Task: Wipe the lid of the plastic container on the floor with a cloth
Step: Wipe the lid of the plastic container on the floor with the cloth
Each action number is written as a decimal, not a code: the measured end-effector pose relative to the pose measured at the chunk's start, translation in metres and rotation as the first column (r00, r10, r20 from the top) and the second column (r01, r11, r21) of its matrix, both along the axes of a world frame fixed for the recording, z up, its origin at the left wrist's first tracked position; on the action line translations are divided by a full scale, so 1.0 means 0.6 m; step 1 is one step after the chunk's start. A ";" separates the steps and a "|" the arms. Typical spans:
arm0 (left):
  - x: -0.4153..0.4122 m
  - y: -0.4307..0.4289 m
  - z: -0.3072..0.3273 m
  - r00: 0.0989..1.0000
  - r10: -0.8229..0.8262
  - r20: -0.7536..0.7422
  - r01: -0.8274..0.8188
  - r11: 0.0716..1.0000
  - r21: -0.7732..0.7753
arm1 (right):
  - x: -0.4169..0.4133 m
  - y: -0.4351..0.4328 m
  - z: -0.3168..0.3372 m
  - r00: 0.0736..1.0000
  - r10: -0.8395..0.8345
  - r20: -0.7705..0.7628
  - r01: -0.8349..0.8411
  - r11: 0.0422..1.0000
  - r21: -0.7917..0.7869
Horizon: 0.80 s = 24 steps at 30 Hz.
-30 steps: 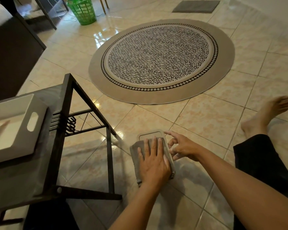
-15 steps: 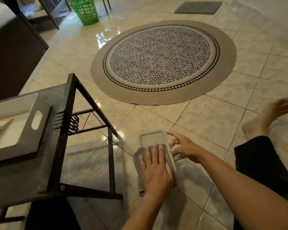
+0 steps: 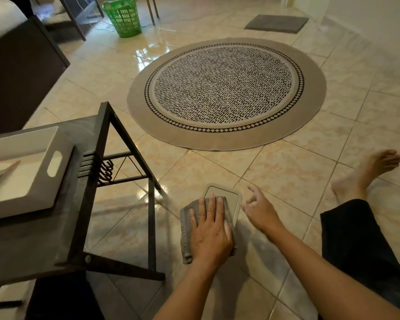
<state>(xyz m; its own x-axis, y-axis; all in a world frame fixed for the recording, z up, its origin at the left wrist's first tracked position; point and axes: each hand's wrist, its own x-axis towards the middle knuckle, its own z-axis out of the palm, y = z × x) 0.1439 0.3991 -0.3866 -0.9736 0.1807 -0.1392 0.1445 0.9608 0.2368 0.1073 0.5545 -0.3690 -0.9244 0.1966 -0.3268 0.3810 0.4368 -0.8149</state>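
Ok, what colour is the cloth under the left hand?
Grey, the cloth looks ribbed along its edge; the head view shows it.

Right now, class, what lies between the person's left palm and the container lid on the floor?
In the head view, a folded grey cloth lies between the left hand and the lid, covering its near part.

The floor (image 3: 286, 172) past the lid (image 3: 226, 196) is bare tile, so a hand can slide that way up to the round rug (image 3: 226, 88). On the left, the black table (image 3: 90, 204) stands close, and its leg (image 3: 151, 225) blocks that side. On the right, a bare foot (image 3: 365, 174) and a dark trouser leg (image 3: 356, 239) are in the way. The right hand (image 3: 261, 211) hangs just beside the lid, fingers spread. The left hand (image 3: 209, 229) lies flat on the cloth (image 3: 185, 227), covering the near half of the lid.
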 end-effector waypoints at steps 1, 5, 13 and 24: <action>0.000 -0.004 0.001 1.000 -0.017 -0.005 0.017 1.000 -0.009 | -0.020 0.006 0.010 0.997 0.057 -0.045 -0.054 0.996 0.067; -0.002 -0.015 0.007 0.994 -0.100 -0.031 0.100 0.995 -0.014 | -0.088 0.013 0.038 0.920 0.391 -0.005 -0.380 0.897 0.224; -0.002 -0.036 0.002 0.978 -0.201 -0.051 0.199 0.979 -0.030 | -0.129 -0.006 0.048 0.777 0.602 0.185 -0.630 0.745 0.220; -0.012 0.001 0.015 0.999 -0.038 -0.012 0.038 0.999 0.022 | -0.057 0.022 0.026 0.895 0.429 0.127 -0.434 0.901 0.012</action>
<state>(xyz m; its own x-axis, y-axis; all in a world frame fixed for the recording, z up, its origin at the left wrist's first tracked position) 0.1367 0.3996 -0.3777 -0.9675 0.2209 -0.1234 0.1840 0.9490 0.2558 0.0729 0.5674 -0.3537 -0.8765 -0.1978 -0.4389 0.2403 0.6101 -0.7550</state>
